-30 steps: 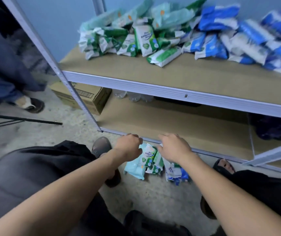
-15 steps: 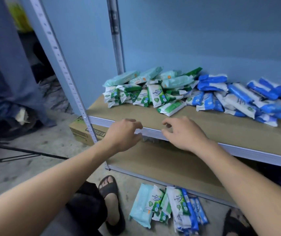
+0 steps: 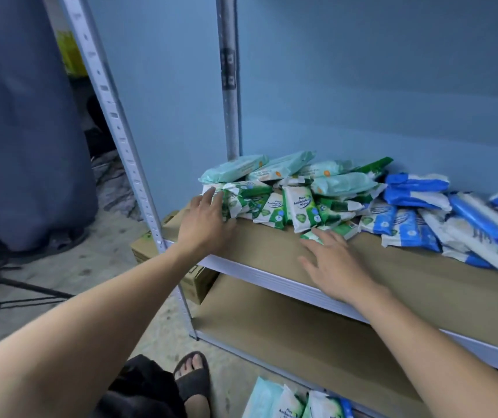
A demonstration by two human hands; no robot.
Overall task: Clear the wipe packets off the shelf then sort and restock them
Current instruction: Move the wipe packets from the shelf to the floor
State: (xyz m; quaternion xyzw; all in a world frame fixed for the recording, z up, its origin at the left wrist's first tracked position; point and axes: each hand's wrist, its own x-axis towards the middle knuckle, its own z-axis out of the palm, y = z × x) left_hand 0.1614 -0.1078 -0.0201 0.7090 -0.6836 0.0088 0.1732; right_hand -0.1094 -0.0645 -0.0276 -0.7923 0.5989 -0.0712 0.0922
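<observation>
both hands are flat and open, holding nothing. the left hand (image 3: pixel 204 224) touches the left end of the green packets (image 3: pixel 299 206), near the shelf's (image 3: pixel 407 267) left edge. the right hand (image 3: pixel 336 267) lies spread on the board, fingertips on the loose packet (image 3: pixel 344 230) at the front of the heap. i'd close them like bookends and rake a small bunch to the front edge, not the whole slippery pile, staying clear of the blue packets (image 3: pixel 407 224) to the right.

Cardboard box (image 3: pixel 196 282) on the floor; black sandal (image 3: pixel 194 386); tripod legs (image 3: pixel 15 285)
</observation>
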